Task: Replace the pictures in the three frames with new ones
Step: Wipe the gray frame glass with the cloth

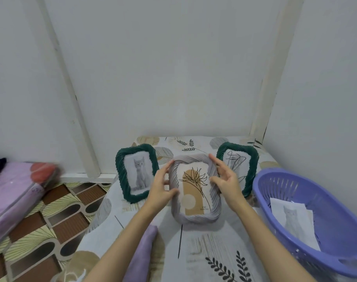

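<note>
Far left: a pink-lilac bundle [15, 192] lies blurred at the edge, above patterned floor tiles [51, 220].

On the leaf-print cloth [204, 251] we note three frames. The left green frame [120, 171] stands upright and holds a grey kitten picture [140, 174].

Our left hand [160, 190] grips the left edge of the grey frame [214, 202]: thumb on the front rim, fingers curled behind. This frame sits between the two green ones, a little nearer to us, its bottom edge on the cloth, tilted back. It shows a line-drawn plant over a tan arch.

Our right hand [226, 180] has its fingers spread, with the fingertips against the frame's upper right corner and the thumb on the right rim.

The right green frame [252, 174] stands upright just behind the right hand and shows a black scribble drawing; the hand partly covers it.

Far right: a purple basket [275, 180] touches the cloth, with loose cat prints [293, 220] lying inside
</note>
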Motion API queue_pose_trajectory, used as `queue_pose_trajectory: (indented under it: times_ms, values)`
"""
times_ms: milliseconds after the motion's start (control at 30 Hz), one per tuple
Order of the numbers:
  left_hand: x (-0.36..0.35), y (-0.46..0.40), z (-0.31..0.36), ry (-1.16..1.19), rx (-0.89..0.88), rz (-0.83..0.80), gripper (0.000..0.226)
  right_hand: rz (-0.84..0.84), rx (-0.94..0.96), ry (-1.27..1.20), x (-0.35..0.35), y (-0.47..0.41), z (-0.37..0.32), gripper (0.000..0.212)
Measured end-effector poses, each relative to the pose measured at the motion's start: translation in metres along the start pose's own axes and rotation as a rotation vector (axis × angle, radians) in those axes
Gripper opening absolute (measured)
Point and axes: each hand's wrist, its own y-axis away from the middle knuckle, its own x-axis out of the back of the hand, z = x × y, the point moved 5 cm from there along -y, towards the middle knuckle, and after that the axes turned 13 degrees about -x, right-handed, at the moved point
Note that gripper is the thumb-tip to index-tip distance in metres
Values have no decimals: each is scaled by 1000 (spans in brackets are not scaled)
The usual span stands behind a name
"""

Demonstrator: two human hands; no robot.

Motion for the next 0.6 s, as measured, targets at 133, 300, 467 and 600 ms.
queue_pose_trajectory:
  times_ms: [133, 300, 467, 600]
  values:
    - [5, -53, -25, -33, -8, 69, 90, 20, -5, -50, -6, -56, -2, 70]
    - [7, -94, -53, -89, -30, 104, 84, 52, 7, -101, -13, -112, 13, 72]
    - [2, -105, -73, -168, -42, 110, 85, 102, -4, -134, -14, -140, 36, 69]
    - [-2, -102, -76, -190, -57, 109, 86, 125, 42, -88, -12, -136, 36, 69]
